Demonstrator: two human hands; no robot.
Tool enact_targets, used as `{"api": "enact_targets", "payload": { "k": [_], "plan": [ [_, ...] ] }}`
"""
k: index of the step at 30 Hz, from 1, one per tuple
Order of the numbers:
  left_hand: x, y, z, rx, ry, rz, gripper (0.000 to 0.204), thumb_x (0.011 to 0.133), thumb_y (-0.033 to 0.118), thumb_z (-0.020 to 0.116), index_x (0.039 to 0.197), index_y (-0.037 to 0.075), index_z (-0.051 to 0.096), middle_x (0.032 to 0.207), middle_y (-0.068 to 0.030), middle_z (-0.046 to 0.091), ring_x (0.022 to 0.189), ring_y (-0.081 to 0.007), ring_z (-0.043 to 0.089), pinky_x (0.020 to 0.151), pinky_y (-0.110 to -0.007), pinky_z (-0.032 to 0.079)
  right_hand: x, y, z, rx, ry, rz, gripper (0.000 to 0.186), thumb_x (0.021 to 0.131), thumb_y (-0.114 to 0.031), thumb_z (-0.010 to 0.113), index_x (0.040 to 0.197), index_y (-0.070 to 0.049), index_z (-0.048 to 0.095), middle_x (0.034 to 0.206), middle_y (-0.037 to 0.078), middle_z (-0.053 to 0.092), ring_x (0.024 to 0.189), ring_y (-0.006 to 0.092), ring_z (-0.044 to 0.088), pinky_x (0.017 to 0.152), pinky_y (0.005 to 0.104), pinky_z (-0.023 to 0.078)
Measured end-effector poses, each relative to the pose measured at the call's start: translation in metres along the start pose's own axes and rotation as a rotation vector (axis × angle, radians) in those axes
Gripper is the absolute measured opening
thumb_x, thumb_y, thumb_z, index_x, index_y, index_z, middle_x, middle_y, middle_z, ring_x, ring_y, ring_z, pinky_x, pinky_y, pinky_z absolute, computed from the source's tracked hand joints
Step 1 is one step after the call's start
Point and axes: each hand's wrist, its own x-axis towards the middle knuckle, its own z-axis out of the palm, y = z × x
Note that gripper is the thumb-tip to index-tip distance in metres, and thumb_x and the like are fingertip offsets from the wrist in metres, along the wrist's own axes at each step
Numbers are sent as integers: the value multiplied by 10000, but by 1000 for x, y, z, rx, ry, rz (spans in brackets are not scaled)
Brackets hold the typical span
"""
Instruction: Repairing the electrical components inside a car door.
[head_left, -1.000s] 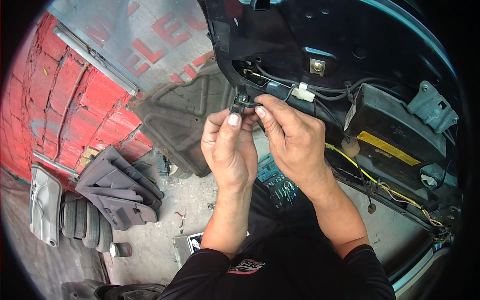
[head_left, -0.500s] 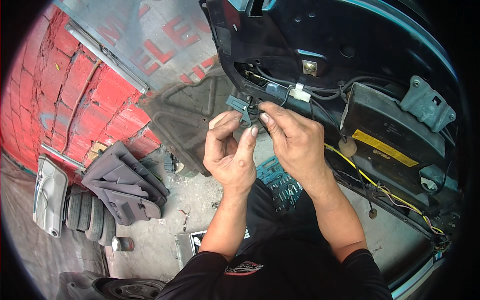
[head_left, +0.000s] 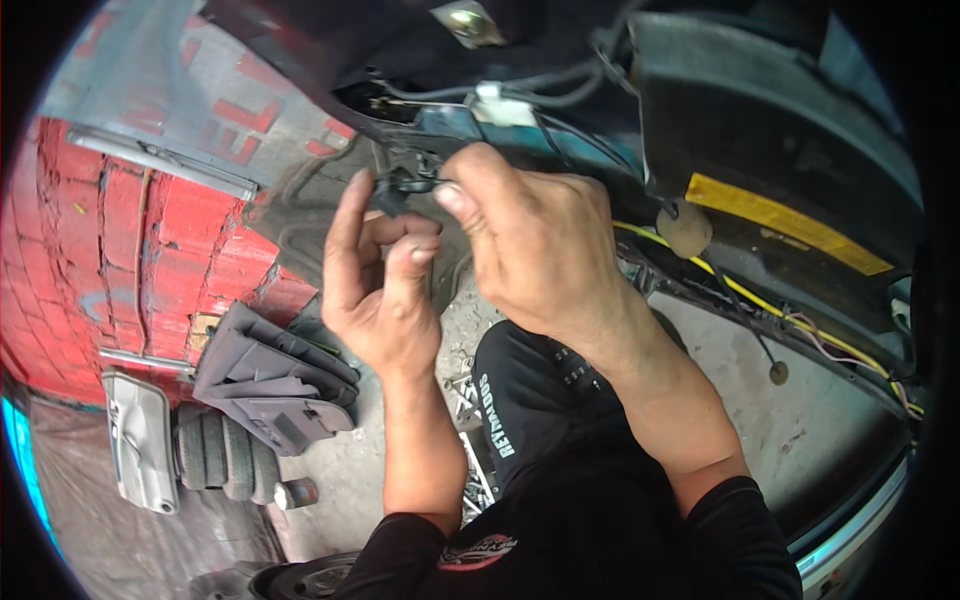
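The right hand (head_left: 540, 240) pinches a black part (head_left: 396, 192), likely light, stiff and best gripped by its edges, the left hand (head_left: 384, 315) loosely spread beside it.

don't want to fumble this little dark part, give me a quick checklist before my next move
1. Small dark part pinched by right hand: ok, at thumb and forefinger.
2. Left hand closed on it: not ok, thumb stands apart.
3. Left hand touching it: cannot tell, blurred.
4. White clip clear of both hands: ok, above them in view.
5. Fine details visible: cannot tell, blurred.
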Motion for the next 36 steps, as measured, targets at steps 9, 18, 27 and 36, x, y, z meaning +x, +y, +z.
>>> {"api": "enact_targets", "payload": {
  "k": [9, 18, 27, 36],
  "plan": [
    [53, -3, -20, 1031, -408, 291, 776, 880, -66, 633, 1622, 102, 484, 1014, -215, 761, 867, -422, 714, 806, -454, 576, -9, 16, -3, 78, 0, -56, 72, 1002, -90, 711, 1020, -50, 654, 706, 143, 667, 627, 339, 701, 556, 427, 495],
    [103, 22, -23, 1462, -532, 556, 721, 831, 67, 696, 1531, 166, 558, 916, -139, 697, 883, -392, 694, 780, -491, 554, -10, 12, -2, 143, -18, -56, 66, 1026, -67, 683, 1052, -11, 659, 730, 127, 662, 612, 291, 692, 569, 387, 508],
    [92, 7, -35, 1261, -618, 421, 927, 798, 12, 730, 1658, 179, 428, 898, -156, 689, 858, -412, 678, 775, -516, 544, -12, 13, 7, 106, -1, -59, 73, 1025, -55, 686, 1060, 7, 672, 758, 120, 669, 615, 275, 692, 569, 370, 513],
    [41, -4, -35, 1286, -457, 349, 613, 990, 133, 644, 1590, 138, 514, 982, -191, 762, 688, -350, 713, 627, -446, 557, -17, 23, 15, 162, 91, -102, 86, 989, -46, 719, 1054, -30, 665, 731, 111, 667, 587, 292, 684, 528, 374, 500]
  ]
}}
